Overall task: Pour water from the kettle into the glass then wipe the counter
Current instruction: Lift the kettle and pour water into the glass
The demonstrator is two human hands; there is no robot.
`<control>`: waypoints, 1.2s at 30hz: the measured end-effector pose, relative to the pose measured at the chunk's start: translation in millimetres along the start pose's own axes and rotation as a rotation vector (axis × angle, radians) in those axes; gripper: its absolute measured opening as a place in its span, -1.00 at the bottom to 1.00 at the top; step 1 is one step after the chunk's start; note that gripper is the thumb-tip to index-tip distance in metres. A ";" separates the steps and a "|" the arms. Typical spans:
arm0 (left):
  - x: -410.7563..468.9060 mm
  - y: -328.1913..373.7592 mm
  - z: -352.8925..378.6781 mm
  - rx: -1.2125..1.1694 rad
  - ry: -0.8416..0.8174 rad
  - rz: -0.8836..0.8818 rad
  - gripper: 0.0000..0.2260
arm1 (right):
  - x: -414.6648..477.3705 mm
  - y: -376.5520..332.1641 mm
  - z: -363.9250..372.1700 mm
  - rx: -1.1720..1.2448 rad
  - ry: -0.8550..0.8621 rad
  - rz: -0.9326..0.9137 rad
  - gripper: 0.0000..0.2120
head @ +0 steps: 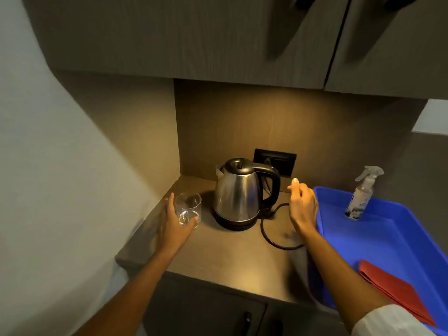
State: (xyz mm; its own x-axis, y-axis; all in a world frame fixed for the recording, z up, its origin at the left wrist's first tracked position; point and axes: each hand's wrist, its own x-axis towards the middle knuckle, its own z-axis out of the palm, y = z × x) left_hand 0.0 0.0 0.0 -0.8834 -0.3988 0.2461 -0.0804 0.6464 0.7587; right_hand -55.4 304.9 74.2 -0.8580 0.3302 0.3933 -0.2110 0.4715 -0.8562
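A steel kettle [238,194] with a black lid and handle stands on its base at the back of the brown counter [225,258]. Its handle points right. A clear glass [188,209] stands left of the kettle, and my left hand [173,224] is wrapped around its left side. My right hand [303,204] hovers just right of the kettle's handle, fingers loosely curled, holding nothing. A folded red cloth [395,289] lies in the blue tray's near corner.
A blue tray [378,238] sits on the right and holds a spray bottle [362,192]. The kettle's black cord [271,236] loops across the counter to a wall socket [278,160]. Cabinets hang overhead; a wall closes the left side.
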 end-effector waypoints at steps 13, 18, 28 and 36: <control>32.0 -31.2 29.0 -0.264 -0.114 -0.167 0.03 | 52.2 25.3 81.0 0.609 -0.127 0.512 -0.62; 33.2 -32.4 25.9 -0.185 -0.140 -0.132 0.05 | 63.0 23.4 88.4 0.625 -0.017 0.519 -0.72; 34.4 -25.9 16.6 -0.163 -0.159 -0.109 -0.05 | 81.8 -53.9 70.2 0.185 -0.029 0.226 -0.63; 34.6 -25.3 14.9 -0.094 -0.153 -0.078 -0.13 | 70.6 -99.5 76.5 -0.150 -0.103 -0.103 -0.55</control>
State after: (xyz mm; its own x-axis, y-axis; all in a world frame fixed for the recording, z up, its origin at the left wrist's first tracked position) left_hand -35.4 -20.5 -19.6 -0.9366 -0.3371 0.0957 -0.1141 0.5514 0.8264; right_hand -130.8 218.7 161.6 -0.8807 0.1921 0.4329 -0.2343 0.6176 -0.7508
